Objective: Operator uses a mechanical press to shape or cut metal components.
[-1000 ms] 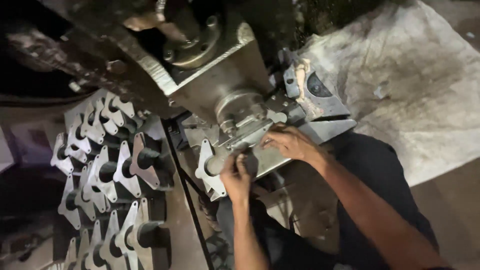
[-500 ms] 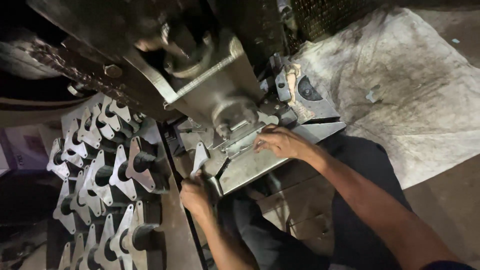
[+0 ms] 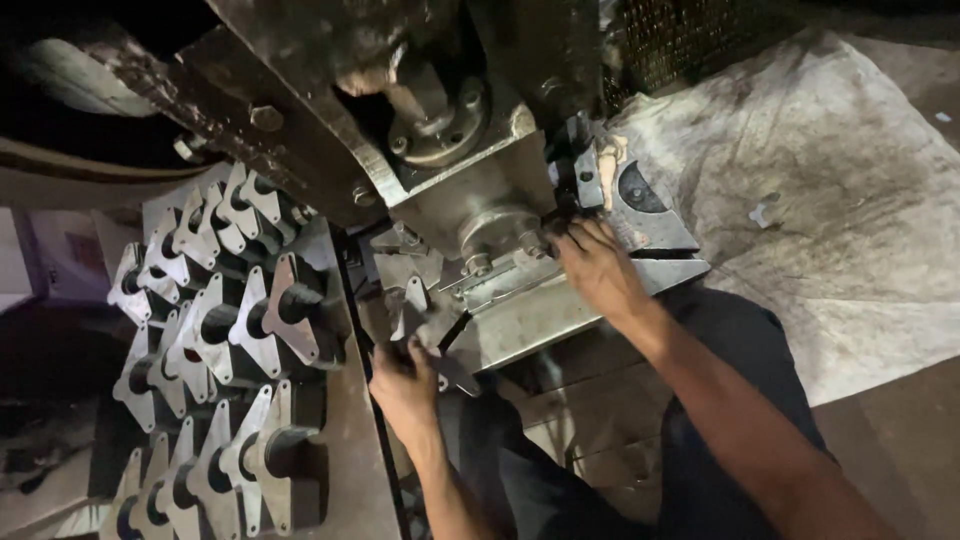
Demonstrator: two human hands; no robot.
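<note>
My left hand (image 3: 403,378) is low beside the press bed (image 3: 540,318), fingers curled around the bottom of a flat triangular metal plate (image 3: 411,303) that stands up above it. Up at the die (image 3: 497,235) under the press head (image 3: 440,120), my right hand (image 3: 597,268) has its bent fingertips against the fixture. Whether it grips a part there is hidden by the fingers. A dark-clothed lap and legs sit below both arms.
Left of the press stand rows of similar triangular plates with dark hubs (image 3: 250,320), filling a rack (image 3: 345,470). A dirty grey cloth (image 3: 830,220) covers the floor at right. A metal mesh guard (image 3: 690,40) is at the top.
My left hand has drawn back from the die, down and left toward the rack side, with a plate. My right hand stayed at the die, shifting slightly up.
</note>
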